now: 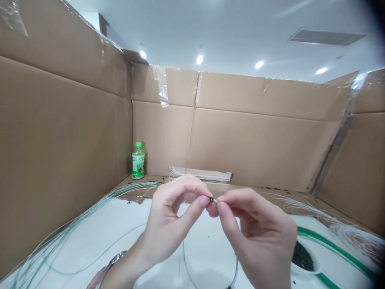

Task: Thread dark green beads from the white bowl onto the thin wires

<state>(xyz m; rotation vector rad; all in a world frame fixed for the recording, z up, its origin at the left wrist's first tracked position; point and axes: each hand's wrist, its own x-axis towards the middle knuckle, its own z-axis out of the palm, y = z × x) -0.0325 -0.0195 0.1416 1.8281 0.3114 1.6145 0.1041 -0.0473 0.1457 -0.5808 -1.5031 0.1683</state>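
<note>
My left hand (170, 218) and my right hand (255, 228) meet in the middle of the view. Their thumbs and fingertips pinch a tiny dark green bead with a silvery end (213, 200) between them. A thin wire (184, 257) curves down below my hands, but I cannot tell whether it joins the bead. Past my right hand sits a white bowl (309, 268) holding many small dark beads (302, 257). A metal bangle (112, 263) circles my left wrist.
Long thin green strands (51, 245) lie across the white tabletop (207, 245) at left, and white strands (339, 224) fan out at right. A thick green line (337, 249) runs by the bowl. Cardboard walls (249, 140) surround the table, with a green-capped bottle (138, 161) in the far corner.
</note>
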